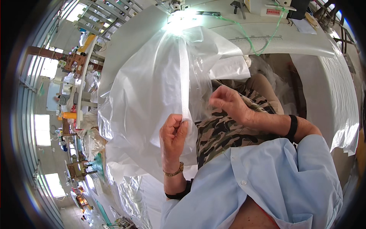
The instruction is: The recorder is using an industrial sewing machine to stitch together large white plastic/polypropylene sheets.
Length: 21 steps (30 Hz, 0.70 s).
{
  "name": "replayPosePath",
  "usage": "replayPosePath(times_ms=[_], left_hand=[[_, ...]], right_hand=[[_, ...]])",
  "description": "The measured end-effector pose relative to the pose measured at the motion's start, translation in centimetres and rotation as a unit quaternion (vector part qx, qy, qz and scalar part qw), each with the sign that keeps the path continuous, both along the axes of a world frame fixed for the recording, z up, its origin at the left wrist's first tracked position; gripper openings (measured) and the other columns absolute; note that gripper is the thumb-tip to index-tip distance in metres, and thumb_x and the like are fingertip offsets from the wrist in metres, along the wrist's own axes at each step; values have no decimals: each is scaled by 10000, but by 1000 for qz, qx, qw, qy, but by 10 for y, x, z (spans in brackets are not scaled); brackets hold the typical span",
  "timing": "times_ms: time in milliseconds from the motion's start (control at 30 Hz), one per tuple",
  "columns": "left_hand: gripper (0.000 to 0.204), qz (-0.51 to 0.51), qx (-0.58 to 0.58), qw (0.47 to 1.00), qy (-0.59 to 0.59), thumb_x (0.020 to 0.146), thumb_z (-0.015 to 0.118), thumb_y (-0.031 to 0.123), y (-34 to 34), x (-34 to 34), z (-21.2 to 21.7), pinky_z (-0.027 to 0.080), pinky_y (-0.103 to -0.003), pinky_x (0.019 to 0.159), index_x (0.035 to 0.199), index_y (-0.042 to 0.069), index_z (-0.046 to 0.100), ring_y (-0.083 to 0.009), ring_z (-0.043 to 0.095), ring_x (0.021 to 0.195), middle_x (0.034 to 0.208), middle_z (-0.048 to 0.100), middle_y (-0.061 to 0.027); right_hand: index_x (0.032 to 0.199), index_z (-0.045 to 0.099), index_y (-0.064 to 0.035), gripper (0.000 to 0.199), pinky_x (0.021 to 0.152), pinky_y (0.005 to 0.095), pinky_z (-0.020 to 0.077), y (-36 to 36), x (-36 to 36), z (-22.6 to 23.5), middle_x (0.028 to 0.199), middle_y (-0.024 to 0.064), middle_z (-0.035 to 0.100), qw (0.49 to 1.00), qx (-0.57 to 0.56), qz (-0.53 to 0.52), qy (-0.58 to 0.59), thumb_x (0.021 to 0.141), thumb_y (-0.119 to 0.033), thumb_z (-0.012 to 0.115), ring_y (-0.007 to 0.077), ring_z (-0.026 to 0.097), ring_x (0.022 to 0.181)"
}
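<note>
A large translucent white plastic sheet (141, 84) spreads over the table and hangs towards my lap. Down its middle runs a narrow white woven strip (184, 72), reaching from the bright light at the far end to my left hand (174, 135). That hand is closed, thumb against curled fingers, gripping the strip's near end. Farther right, my right hand (228, 104) is raised above my lap beside the sheet's clear edge. Its fingers are curled together and slightly blurred; whatever they hold, if anything, cannot be made out. Under the bright light, a sewing machine head (176, 4) is partly visible.
Green thread (249, 38) trails across the machine table (282, 44). Dark tweezers (209, 13) lie near the light. White sheeting (324, 87) hangs at the right. Cluttered workbenches (82, 95) stand to the left. Camouflage fabric (225, 131) covers my lap.
</note>
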<state>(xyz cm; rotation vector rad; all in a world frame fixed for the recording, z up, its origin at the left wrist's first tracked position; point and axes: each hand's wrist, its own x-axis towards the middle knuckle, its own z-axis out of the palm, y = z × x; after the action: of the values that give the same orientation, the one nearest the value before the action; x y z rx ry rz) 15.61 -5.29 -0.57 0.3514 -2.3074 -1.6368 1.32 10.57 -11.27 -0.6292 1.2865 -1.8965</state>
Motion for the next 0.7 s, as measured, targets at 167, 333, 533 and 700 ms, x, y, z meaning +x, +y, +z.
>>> replayPosePath(times_ms=[167, 333, 533, 700], left_hand=[[53, 12, 29, 999, -13, 899, 557, 31, 1, -1, 0, 277, -171, 513, 851, 9, 553, 8, 348, 569, 631, 466, 74], [48, 34, 22, 999, 13, 879, 541, -2, -2, 0, 5, 275, -172, 499, 832, 8, 543, 13, 346, 556, 619, 460, 80], [90, 19, -21, 1000, -8, 859, 570, -23, -6, -1, 4, 312, -168, 499, 797, 21, 522, 6, 371, 550, 592, 452, 62], [99, -21, -27, 999, -23, 855, 576, -47, 4, -2, -5, 355, -171, 517, 802, 18, 522, 1, 408, 572, 606, 492, 39]], right_hand=[[1237, 491, -18, 381, 915, 258, 418, -12, -13, -25, 1093, 38, 611, 980, 143, -136, -13, 906, -164, 610, 92, 556, 907], [947, 648, -13, 129, 828, 225, 439, -8, -3, -7, 866, -20, 627, 996, 50, 40, -62, 887, -127, 642, 56, 549, 853], [804, 564, -27, 164, 594, 278, 464, 17, 16, 75, 707, 31, 621, 972, -5, 28, 232, 858, -134, 677, 118, 577, 637], [807, 536, -49, 159, 532, 388, 448, 3, 24, 96, 632, 146, 577, 904, 51, 42, 423, 835, -148, 657, 357, 555, 586]])
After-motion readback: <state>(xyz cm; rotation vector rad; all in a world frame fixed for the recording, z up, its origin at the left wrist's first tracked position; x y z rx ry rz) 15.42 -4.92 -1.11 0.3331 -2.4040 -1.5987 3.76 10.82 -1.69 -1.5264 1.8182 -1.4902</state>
